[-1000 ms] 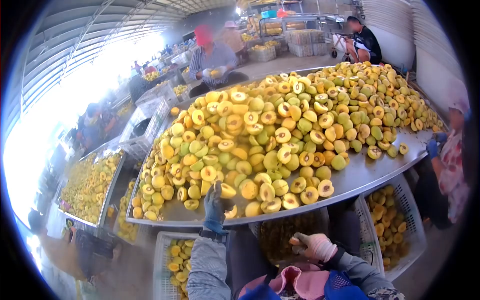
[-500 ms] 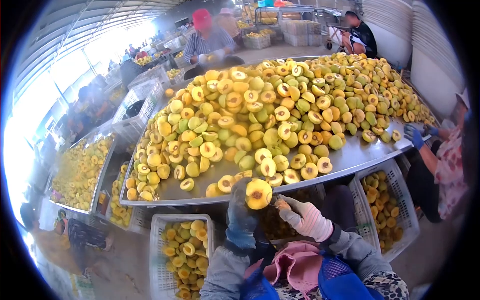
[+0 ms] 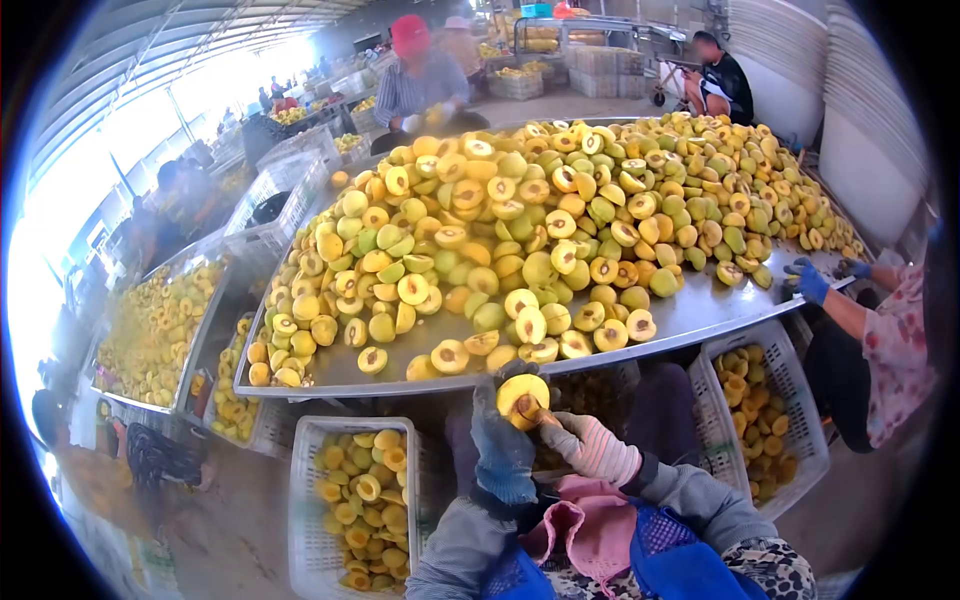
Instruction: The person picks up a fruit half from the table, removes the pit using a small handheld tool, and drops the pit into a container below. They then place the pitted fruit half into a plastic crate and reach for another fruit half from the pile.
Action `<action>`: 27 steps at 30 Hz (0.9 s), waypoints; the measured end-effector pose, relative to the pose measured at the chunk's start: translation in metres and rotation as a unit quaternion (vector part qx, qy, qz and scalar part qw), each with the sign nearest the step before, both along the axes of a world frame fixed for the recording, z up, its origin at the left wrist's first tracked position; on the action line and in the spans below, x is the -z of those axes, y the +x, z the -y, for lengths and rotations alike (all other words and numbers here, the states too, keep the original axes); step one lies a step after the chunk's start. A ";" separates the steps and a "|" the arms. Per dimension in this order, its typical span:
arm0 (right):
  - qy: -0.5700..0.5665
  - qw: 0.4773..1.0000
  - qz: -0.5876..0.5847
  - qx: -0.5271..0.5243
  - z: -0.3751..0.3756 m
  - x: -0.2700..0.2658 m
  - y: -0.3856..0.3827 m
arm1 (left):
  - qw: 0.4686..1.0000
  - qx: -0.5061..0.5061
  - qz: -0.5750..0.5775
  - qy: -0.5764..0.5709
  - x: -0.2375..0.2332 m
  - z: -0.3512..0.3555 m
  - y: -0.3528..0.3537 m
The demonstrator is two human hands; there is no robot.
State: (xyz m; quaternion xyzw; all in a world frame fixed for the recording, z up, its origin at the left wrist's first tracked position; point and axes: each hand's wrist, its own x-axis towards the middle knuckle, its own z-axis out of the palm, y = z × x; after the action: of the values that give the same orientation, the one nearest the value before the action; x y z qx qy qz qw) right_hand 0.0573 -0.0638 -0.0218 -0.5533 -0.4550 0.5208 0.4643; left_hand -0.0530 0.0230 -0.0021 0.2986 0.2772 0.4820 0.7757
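My left hand (image 3: 502,450), in a dirty blue-grey glove, is closed around a yellow peach half (image 3: 516,388), its cut face turned up towards me. My right hand (image 3: 597,450), in a white glove with pinkish stripes, is shut, its fingertips pressed to the right side of the cut face by the brown pit area. It grips a small pitting tool that the fingers mostly hide. Just beyond both hands is the front edge of a metal table (image 3: 420,384), heaped with halved peaches (image 3: 480,230).
A white crate (image 3: 305,500) of peach halves stands at my left, another crate (image 3: 815,440) at my right. A co-worker's blue-gloved hand (image 3: 808,282) is at the table's right edge. Another person (image 3: 420,90) sits across the table. More filled bins (image 3: 160,330) stand further left.
The peach half has turned slightly in my left hand. My right fingertips have moved left, onto its cut face. The co-worker's blue-gloved hand at right has shifted left, over the table edge.
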 end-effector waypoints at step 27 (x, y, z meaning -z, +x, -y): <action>0.165 0.919 0.351 -0.068 0.050 0.089 0.092 | 0.684 -0.340 -0.631 0.135 0.087 -0.030 -0.217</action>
State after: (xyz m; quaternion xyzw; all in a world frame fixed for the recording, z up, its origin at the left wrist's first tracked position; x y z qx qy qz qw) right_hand 0.1493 -0.1137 -0.1105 -0.5841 -0.7044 0.2413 0.3231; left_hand -0.2695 0.0528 -0.0888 0.5191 0.7152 0.4427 0.1515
